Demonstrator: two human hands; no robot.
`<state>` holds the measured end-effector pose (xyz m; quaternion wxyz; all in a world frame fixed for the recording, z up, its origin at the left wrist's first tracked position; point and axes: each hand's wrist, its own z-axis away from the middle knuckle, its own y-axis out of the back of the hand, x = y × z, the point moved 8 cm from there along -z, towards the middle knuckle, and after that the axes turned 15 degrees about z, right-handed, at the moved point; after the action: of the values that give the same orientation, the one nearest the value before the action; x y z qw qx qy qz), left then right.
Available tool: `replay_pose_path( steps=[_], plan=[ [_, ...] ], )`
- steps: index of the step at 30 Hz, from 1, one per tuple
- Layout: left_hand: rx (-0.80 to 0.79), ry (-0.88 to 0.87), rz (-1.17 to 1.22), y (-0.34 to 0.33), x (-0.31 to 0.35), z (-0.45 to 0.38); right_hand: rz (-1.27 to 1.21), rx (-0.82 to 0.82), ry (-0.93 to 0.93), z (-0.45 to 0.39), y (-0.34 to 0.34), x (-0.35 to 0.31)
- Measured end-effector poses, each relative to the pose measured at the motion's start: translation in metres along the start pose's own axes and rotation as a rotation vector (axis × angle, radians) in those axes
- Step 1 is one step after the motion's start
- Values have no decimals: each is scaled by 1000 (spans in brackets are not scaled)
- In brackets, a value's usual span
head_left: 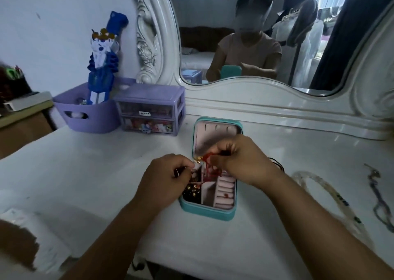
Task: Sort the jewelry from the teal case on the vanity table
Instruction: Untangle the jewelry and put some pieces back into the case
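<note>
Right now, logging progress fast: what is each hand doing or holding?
Left hand: closed, pinching a small gold piece over the teal case.
Right hand: closed, pinching a red string.

White vanity table (pixel 106 173) carries teal case (pixel 207 212), purple drawers (pixel 149 109), basket (pixel 89 117), necklaces (pixel 332 196).

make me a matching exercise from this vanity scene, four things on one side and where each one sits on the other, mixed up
Things:
1. teal case
2. purple drawer unit
3. pale beaded necklace
4. purple basket

Places:
A. far left at the back, holding a blue and white figure
B. on the table to the right of the case
C. centre of the table, open under both hands
D. back of the table, between the basket and the mirror frame

Pairs: 1-C, 2-D, 3-B, 4-A
</note>
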<state>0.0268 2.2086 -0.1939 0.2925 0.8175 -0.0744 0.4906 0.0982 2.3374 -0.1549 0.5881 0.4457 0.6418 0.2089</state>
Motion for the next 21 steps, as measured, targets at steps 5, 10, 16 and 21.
replay_pose_path(
  steps=[5, 10, 16, 21],
  plan=[
    [-33, -1, 46, -6, 5, 0, 343, -56, 37, -2, -16, 6],
    [-206, 21, -55, -23, 12, 1, 599, -94, 82, -1, -18, 1],
    [-247, 86, -117, -31, 17, -8, 526, -255, 104, 1, -23, 1],
    [-312, 147, -43, -40, 16, -16, 358, -274, 136, 8, -10, 5]
  ],
)
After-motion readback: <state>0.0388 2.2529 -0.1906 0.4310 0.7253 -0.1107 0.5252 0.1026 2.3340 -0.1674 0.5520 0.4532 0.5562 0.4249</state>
